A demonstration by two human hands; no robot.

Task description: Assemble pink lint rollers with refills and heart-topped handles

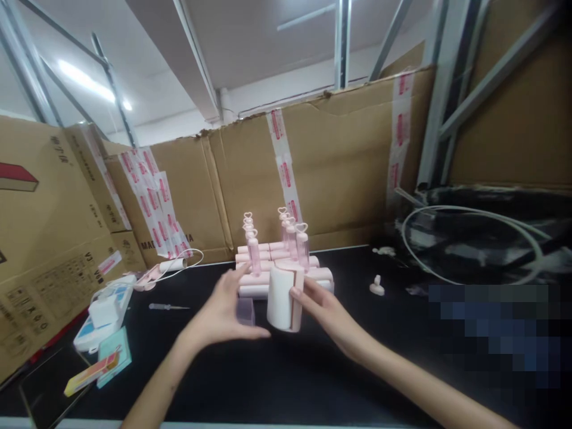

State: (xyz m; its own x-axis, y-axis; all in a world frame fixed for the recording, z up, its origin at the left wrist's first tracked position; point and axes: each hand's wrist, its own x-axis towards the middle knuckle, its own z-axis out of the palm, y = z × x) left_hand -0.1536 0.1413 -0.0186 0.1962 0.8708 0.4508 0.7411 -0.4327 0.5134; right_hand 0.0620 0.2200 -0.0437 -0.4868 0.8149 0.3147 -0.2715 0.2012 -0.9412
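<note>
Black tabletop [304, 384] under hands [329, 313], white cylinder [280, 298]; taped cardboard [348, 161] behind.

1. The left grip [217, 316] was a bare, slender-fingered hand.
2. The left forearm [163, 372] was slim and uncovered, with a small dark spot [173, 388].
3. The right grip [326, 313] was bare too, the right forearm [415, 377] likewise slim and sleeveless.
</note>
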